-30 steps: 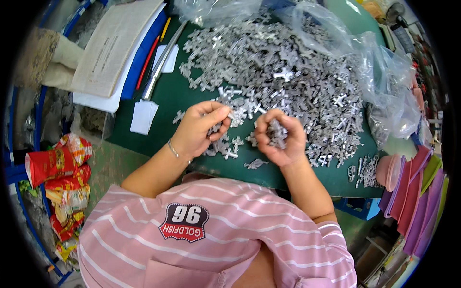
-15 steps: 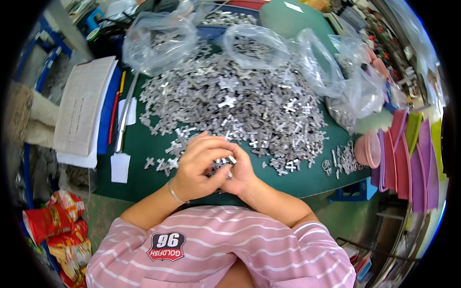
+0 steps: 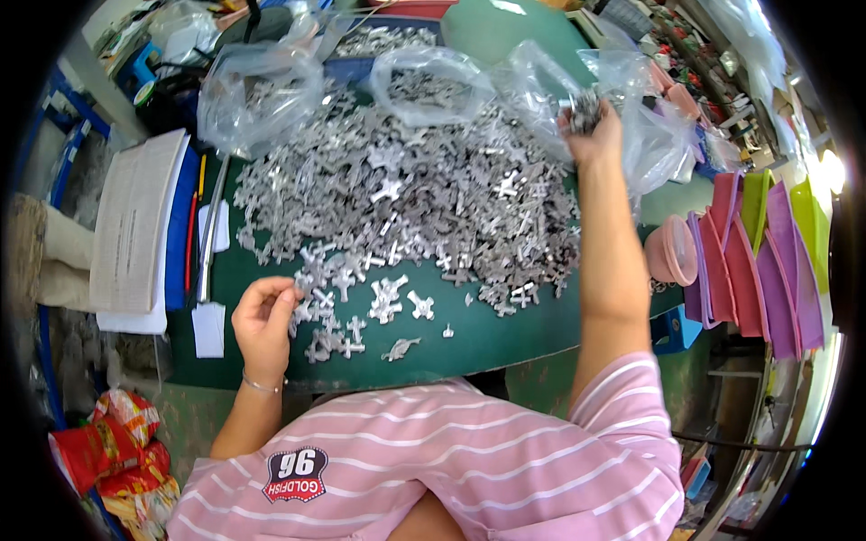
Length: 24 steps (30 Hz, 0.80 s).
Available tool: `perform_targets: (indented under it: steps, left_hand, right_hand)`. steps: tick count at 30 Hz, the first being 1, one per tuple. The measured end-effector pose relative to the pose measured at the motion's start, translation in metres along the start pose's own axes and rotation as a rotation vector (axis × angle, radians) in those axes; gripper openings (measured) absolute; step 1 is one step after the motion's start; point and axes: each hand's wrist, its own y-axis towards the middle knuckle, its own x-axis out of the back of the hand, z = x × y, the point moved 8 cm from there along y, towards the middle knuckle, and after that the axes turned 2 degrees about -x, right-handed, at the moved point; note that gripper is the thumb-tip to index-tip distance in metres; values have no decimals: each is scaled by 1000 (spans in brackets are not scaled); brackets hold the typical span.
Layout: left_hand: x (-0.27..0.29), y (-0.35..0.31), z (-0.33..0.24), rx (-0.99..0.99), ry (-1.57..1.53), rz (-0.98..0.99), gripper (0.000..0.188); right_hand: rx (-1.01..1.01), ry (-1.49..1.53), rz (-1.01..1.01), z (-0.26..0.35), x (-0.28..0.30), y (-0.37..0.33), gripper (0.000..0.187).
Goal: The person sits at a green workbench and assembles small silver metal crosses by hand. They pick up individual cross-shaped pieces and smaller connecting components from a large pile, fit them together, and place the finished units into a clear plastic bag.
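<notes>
A big heap of small grey cross-shaped metal parts [image 3: 388,194] covers the middle of the green table. My right hand [image 3: 597,142], arm stretched far forward, is closed round a handful of metal parts [image 3: 586,112]. It is at the mouth of a clear plastic bag [image 3: 536,88] at the far right of the heap. At the near left, my left hand [image 3: 266,329] has its fingers curled and the thumb against the index finger. Whatever may be in that pinch is too small to tell. Several loose parts [image 3: 332,338] lie just right of it.
Two more clear bags with metal parts, a left one [image 3: 260,99] and a middle one [image 3: 431,86], lie behind the heap. Papers [image 3: 135,230], pens and a metal rod [image 3: 213,230] lie at left. A pink cup [image 3: 670,251] and colourful bins [image 3: 726,248] stand at right.
My hands, earlier together round metal parts near me, have parted. The right has reached forward to the far-right bag with a handful; the left has moved left. More loose parts show in front.
</notes>
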Motion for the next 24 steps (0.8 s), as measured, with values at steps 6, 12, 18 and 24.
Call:
perform_targets:
  steps: [6, 12, 18, 24]
  left_hand:
    - [-1, -2, -4, -36, 189, 102, 10]
    - [-11, -18, 10, 26, 627, 374, 11]
    - [-35, -23, 7, -287, 748, 395, 15]
    - [-41, -22, 6, -214, 850, 458, 22]
  right_hand:
    - [470, -825, -23, 13, 1, 3, 30]
    - [606, -1158, 862, -121, -99, -244, 13]
    - [623, -1407, 1161, -192, -100, -341, 29]
    - [370, -1246, 1059, -196, -89, -328, 22]
